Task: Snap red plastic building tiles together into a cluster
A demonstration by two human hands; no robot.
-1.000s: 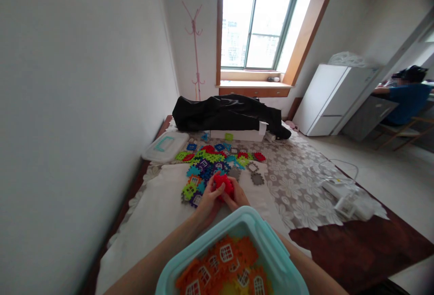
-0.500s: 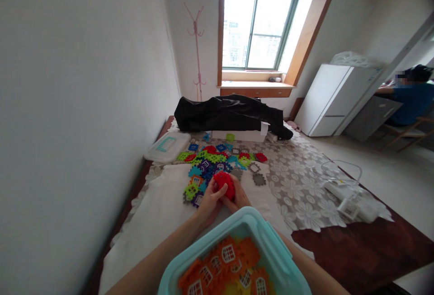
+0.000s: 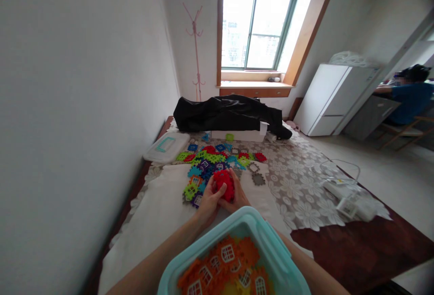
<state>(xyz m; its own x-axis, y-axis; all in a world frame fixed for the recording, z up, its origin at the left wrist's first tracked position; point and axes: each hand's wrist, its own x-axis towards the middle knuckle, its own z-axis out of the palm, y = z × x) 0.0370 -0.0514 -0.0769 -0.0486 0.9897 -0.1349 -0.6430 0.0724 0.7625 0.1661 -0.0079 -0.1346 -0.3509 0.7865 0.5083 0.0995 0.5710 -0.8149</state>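
Note:
A bunch of red toothed plastic tiles [image 3: 225,185] is gripped between both of my hands over a white cloth [image 3: 159,213]. My left hand [image 3: 210,199] wraps its left side, my right hand [image 3: 238,195] holds its right side. Just beyond lies a spread of loose coloured tiles [image 3: 210,161], green, blue, purple, red and grey. Close under the camera sits a turquoise tub [image 3: 267,241] with orange window tiles [image 3: 225,268] inside; it hides my forearms in part.
A white lid [image 3: 165,147] lies at the far left by the wall. A black bag [image 3: 227,112] and a white box cross the far end. Cables and a white adapter [image 3: 346,195] rest on the lace cloth at right. A seated person [image 3: 408,96] is far right.
My hands have turned and lifted the red tiles slightly; the camera shifted a little. Everything else lies where it was.

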